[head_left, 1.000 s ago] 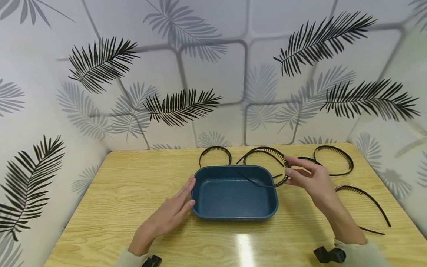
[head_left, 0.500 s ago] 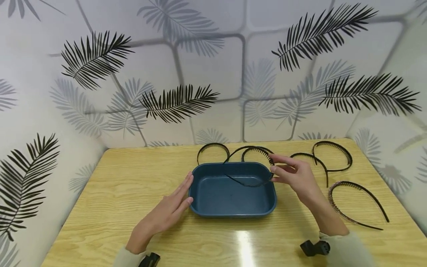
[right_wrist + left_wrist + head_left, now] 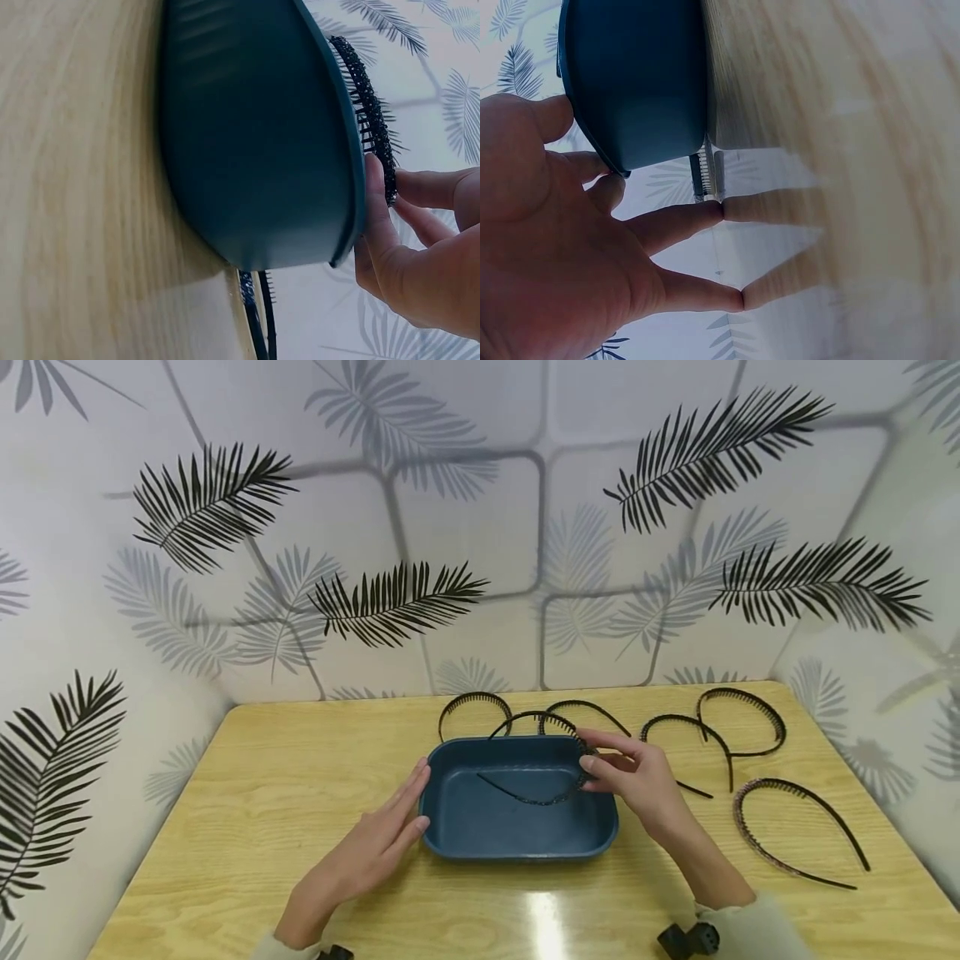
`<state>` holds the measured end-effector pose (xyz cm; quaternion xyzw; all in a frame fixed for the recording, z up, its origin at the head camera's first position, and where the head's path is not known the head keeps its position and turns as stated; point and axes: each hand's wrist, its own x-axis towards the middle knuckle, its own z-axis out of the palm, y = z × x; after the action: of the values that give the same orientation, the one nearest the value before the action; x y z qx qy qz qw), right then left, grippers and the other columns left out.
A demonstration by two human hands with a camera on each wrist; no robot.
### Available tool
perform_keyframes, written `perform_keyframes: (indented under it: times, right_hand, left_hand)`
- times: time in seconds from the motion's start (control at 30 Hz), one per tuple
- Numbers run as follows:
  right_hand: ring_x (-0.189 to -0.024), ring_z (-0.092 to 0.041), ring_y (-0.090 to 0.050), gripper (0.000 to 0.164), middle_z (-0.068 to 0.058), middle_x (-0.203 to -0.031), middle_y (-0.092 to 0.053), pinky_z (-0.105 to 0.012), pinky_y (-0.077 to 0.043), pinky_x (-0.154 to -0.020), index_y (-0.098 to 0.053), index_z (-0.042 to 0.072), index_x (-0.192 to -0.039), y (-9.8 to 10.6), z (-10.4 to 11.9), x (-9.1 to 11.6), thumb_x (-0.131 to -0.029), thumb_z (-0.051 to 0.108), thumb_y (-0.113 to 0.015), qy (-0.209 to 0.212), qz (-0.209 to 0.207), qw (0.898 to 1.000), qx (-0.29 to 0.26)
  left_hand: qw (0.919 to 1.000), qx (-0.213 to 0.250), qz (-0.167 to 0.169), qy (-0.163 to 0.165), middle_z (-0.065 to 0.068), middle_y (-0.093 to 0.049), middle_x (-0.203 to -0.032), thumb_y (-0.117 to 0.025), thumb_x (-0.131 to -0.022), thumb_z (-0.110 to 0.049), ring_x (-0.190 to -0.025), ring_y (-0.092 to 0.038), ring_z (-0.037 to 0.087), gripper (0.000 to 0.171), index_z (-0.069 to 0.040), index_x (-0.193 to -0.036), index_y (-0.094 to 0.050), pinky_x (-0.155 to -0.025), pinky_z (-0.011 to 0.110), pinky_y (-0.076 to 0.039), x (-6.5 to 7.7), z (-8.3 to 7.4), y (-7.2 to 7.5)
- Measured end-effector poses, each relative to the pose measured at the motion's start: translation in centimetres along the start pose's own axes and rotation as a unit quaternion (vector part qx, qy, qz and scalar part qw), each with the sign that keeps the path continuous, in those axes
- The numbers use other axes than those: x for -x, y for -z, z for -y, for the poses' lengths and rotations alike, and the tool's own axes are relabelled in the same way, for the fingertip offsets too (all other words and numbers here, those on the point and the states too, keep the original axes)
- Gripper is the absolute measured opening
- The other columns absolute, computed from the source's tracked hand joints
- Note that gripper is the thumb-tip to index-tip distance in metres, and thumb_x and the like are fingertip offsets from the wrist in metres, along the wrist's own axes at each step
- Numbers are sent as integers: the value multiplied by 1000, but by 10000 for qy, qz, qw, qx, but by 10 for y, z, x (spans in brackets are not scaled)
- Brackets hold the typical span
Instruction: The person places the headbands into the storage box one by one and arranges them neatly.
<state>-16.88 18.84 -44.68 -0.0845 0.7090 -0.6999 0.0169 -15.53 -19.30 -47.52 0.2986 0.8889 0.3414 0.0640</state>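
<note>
A dark blue rectangular box stands on the wooden table in front of the person. Against its left side rests the left hand, with straight fingers; in the left wrist view its thumb is at the rim and two fingertips touch the table. Over the box's right rim, the right hand pinches a black toothed headband between thumb and fingers. The band's loop reaches over the inside of the box. Close up in the right wrist view, the held headband has a sparkly, beaded outer face.
Behind the box lie two black headbands, one at left and one at right. Several more are on the right: an overlapping pair with a back headband, and a patterned headband nearer the front. A leaf-patterned wall closes off the back.
The right hand has moved left with the headband, bringing its loop from the box's right edge to farther over the inside. The left hand has stayed against the box.
</note>
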Motion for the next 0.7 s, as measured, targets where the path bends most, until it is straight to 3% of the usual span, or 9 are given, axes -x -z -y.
perform_keyframes:
  times: [0.23,0.7]
  right_hand:
    - [-97,-18,-69,44,-27,-140,-54,-38,-62,-77,-60,-6,-140,-13,-3,2,-97,1,-69,-5,52,10000,6]
    - [-92,-19,-70,41,-27,-131,-58,-37,-62,-75,-63,-4,-137,-30,-8,0,-97,0,-70,5,121,9994,328]
  left_hand:
    - [10000,20,4,-1,3,-6,-172,-41,-113,-32,-155,-14,20,64,-14,-167,-11,-118,62,-25,1,-1,1]
    - [10000,-8,-6,-56,5,-6,-172,-40,-113,-31,-155,-13,20,64,-13,-167,-10,-119,58,-25,1,-1,0]
